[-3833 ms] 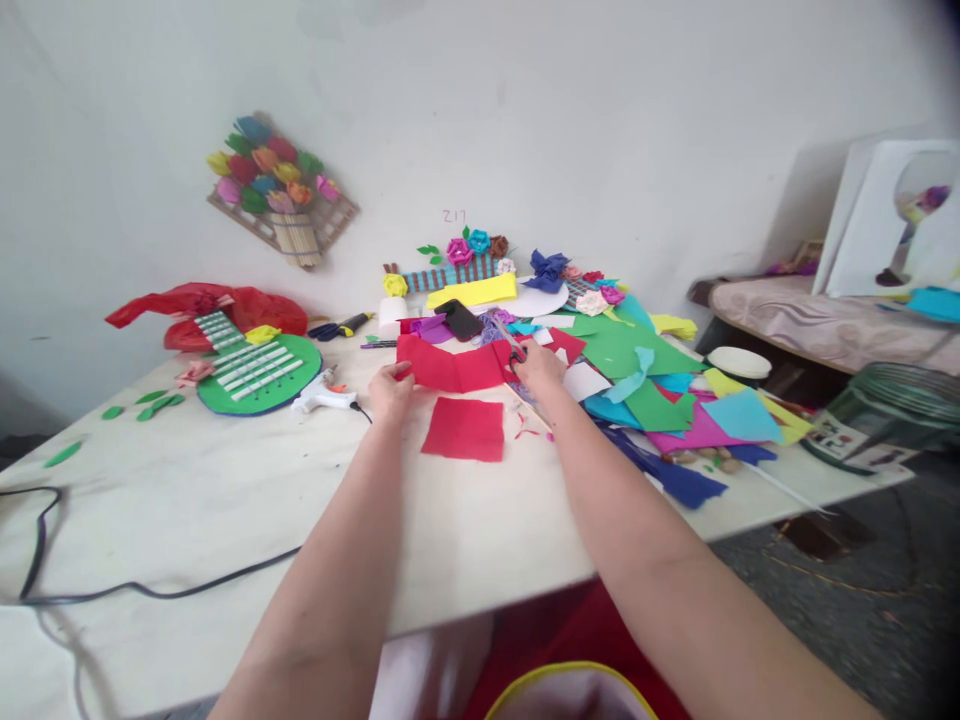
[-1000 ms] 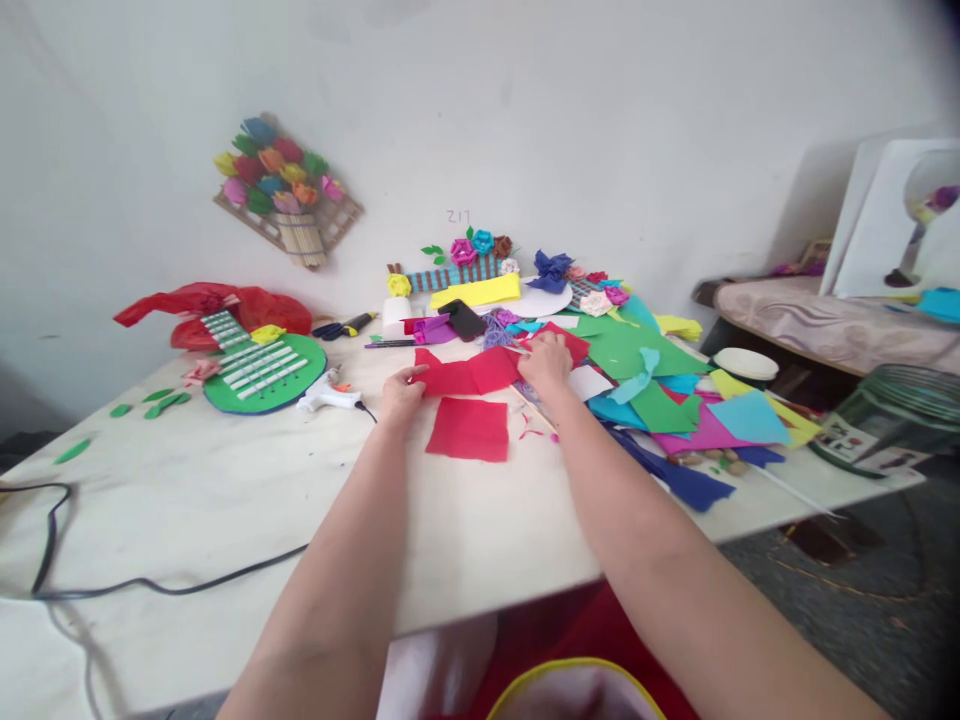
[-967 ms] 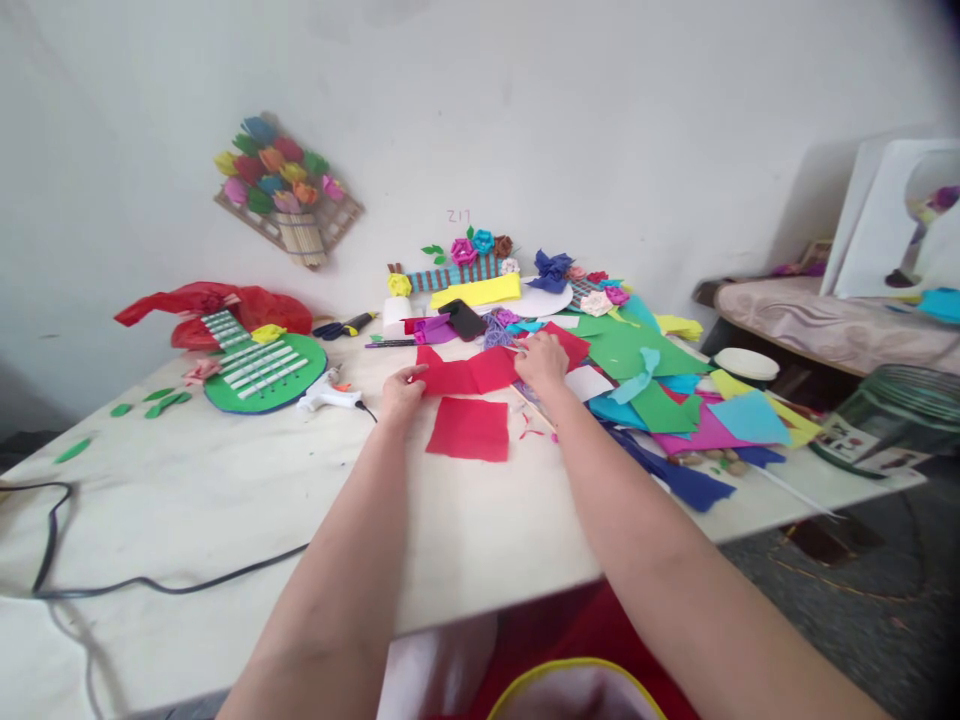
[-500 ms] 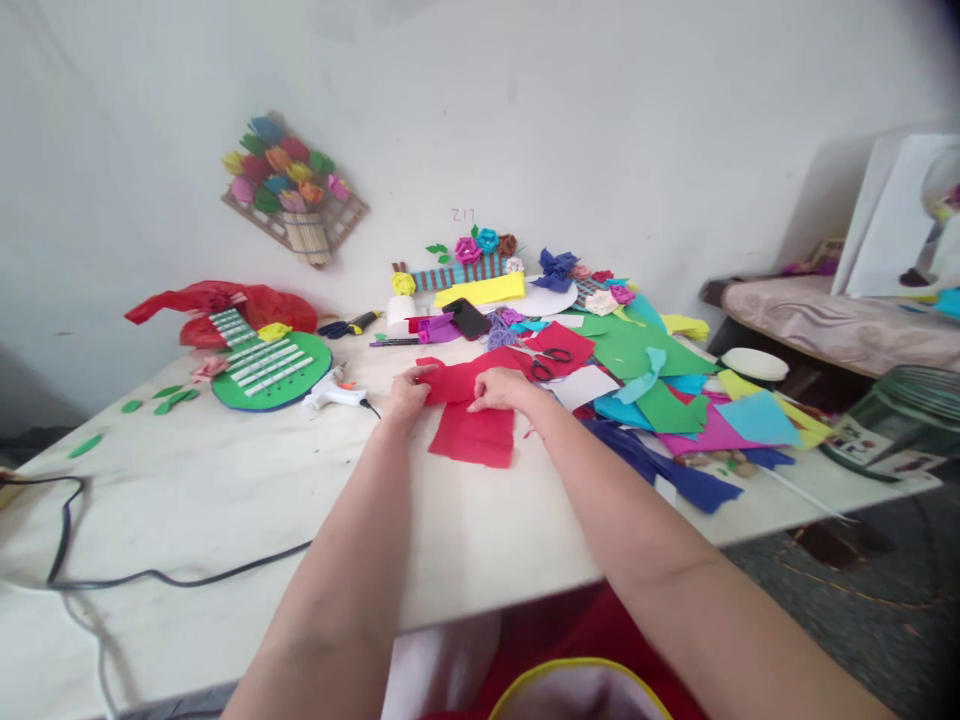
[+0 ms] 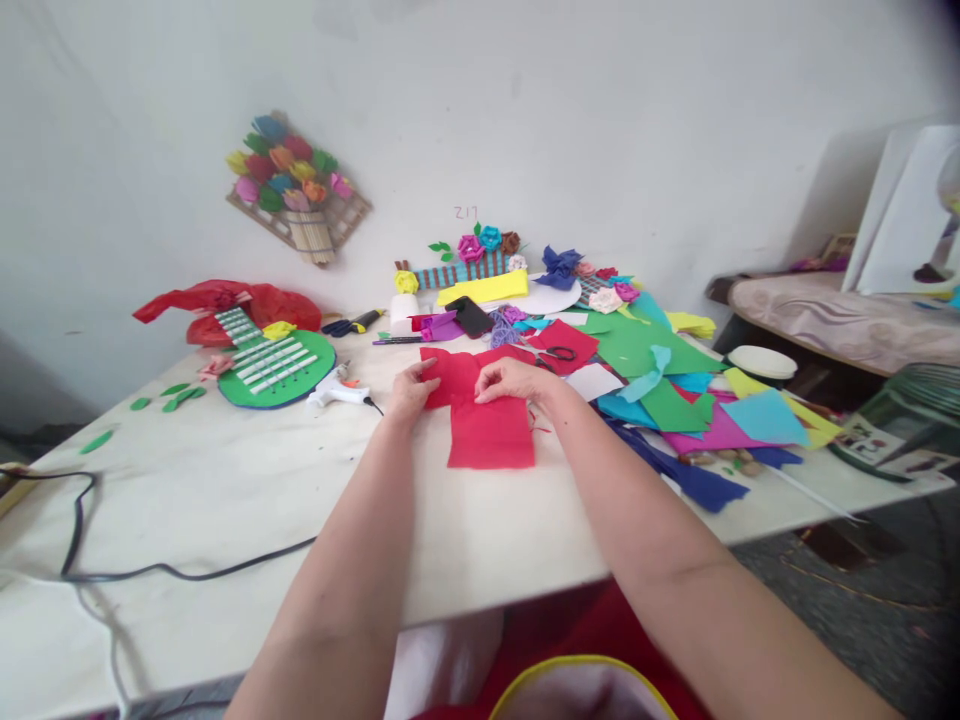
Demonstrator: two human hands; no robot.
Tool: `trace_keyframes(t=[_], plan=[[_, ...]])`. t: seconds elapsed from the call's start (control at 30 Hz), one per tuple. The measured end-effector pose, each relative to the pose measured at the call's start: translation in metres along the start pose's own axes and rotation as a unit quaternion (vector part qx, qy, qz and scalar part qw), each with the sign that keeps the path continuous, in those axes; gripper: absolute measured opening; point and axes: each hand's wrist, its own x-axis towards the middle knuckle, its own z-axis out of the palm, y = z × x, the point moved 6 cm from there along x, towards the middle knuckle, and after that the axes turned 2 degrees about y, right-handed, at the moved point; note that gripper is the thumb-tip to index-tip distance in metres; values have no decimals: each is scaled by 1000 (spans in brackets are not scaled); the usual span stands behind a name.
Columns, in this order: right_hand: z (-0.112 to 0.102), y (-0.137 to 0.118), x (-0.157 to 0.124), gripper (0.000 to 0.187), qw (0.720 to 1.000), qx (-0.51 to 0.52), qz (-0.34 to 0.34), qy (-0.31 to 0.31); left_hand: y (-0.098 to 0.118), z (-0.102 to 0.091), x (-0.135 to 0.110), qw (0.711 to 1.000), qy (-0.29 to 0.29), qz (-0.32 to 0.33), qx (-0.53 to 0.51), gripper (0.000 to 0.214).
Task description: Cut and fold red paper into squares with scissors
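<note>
Red crepe paper [image 5: 450, 376] lies in front of me at the middle of the table. My left hand [image 5: 411, 392] grips its left edge between thumb and fingers. My right hand [image 5: 510, 380] is closed in a pinch on the red paper, where the upper part meets a squarish red piece [image 5: 492, 436] below. Whether these are one sheet or two, I cannot tell. Black-handled scissors [image 5: 553, 354] rest on more red paper just beyond my right hand. A white glue gun [image 5: 337, 390] lies left of my left hand.
Scraps of coloured paper, with a green sheet [image 5: 637, 350] among them, cover the table's right side. A green guitar-shaped craft [image 5: 277, 370] lies at the left, near several leaf cutouts. A black cord [image 5: 172, 577] crosses the left front. A glass jar [image 5: 900, 425] stands at the right edge.
The lower red piece has shifted slightly right and lies flatter and squarer. My right hand has turned a little, its fingers now pinched. The left hand keeps its hold on the left edge.
</note>
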Motion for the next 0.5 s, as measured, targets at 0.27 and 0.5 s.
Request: trace_keyframes(t=[0.27, 0.5], plan=[[-10, 6, -1, 22, 986, 85, 24, 139, 2, 9, -2, 991, -63, -20, -118, 64], [-14, 10, 2, 20, 977, 88, 13, 193, 6, 11, -7, 987, -74, -53, -130, 58]])
